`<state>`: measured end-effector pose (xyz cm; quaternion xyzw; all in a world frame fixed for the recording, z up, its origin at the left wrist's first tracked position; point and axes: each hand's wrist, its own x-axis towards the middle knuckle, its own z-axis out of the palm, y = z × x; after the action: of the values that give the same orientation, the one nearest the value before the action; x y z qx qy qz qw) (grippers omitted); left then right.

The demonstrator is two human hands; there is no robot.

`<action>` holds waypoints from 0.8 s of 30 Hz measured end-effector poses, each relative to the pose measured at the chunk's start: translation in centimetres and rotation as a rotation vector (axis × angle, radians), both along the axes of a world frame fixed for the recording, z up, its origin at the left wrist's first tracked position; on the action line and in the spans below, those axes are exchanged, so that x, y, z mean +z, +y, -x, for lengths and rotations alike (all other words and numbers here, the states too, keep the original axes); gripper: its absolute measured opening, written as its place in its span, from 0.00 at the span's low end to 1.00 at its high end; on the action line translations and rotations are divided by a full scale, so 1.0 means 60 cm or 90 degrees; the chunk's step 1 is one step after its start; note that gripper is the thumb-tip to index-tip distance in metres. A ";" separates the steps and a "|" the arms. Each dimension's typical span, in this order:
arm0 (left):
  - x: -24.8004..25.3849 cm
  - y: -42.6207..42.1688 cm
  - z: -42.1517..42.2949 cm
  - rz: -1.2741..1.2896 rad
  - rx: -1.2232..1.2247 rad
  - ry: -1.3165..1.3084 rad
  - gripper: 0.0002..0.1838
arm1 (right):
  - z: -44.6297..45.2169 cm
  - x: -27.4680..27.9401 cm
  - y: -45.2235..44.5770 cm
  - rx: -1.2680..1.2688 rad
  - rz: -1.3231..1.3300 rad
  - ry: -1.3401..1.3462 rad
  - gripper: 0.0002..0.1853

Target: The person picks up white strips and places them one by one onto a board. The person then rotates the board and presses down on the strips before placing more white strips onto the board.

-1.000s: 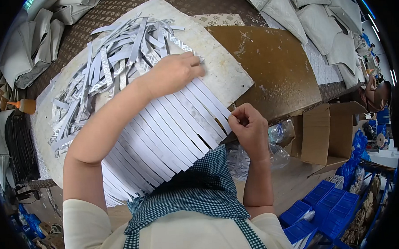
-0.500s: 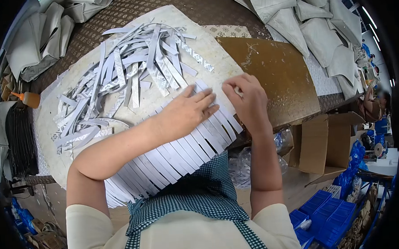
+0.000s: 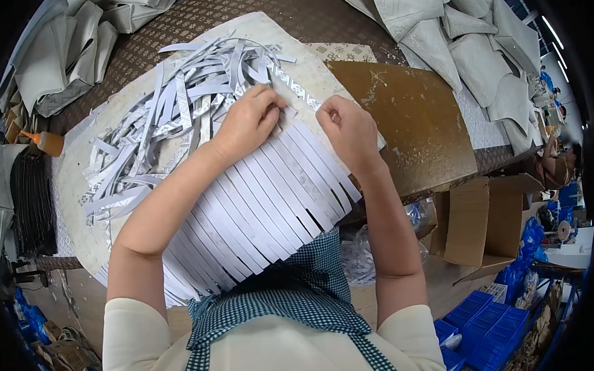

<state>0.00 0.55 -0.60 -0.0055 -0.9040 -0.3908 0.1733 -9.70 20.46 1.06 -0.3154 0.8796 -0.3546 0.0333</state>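
Note:
A row of white strips [image 3: 264, 200] lies side by side over the near edge of a pale board [image 3: 333, 94], with dark gaps between some at the right end. Behind it is a tangled heap of white and silver-patterned strips [image 3: 168, 118]. My left hand [image 3: 251, 118] is closed at the heap's right side, fingers curled together; whatever they hold is hidden. To its right, my right hand [image 3: 349, 131] is closed above the board's right edge, near one end of a patterned strip [image 3: 293, 86]. I cannot make out what its pinched fingers hold.
A brown board [image 3: 420, 120] lies to the right. Grey folded sheets [image 3: 429, 27] are piled at the back right, more at the back left. An orange-capped glue bottle [image 3: 48, 143] stands left. Below right are an open cardboard box [image 3: 467, 221] and blue trays [image 3: 485, 326]. Another person [image 3: 558, 164] is far right.
My left hand has moved from the white row up and left to the heap, its spread fingers now curled. My right hand has shifted slightly left from its place half a second ago.

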 end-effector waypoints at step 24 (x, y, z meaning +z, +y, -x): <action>0.022 0.008 0.055 0.191 -0.103 -0.053 0.11 | -0.046 -0.021 0.150 -0.080 0.349 -0.184 0.05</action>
<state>-3.30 1.05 0.71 -0.0879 -0.9552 -0.2640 0.1005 -6.91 29.46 -0.20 -0.2038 0.7554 -0.6208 0.0495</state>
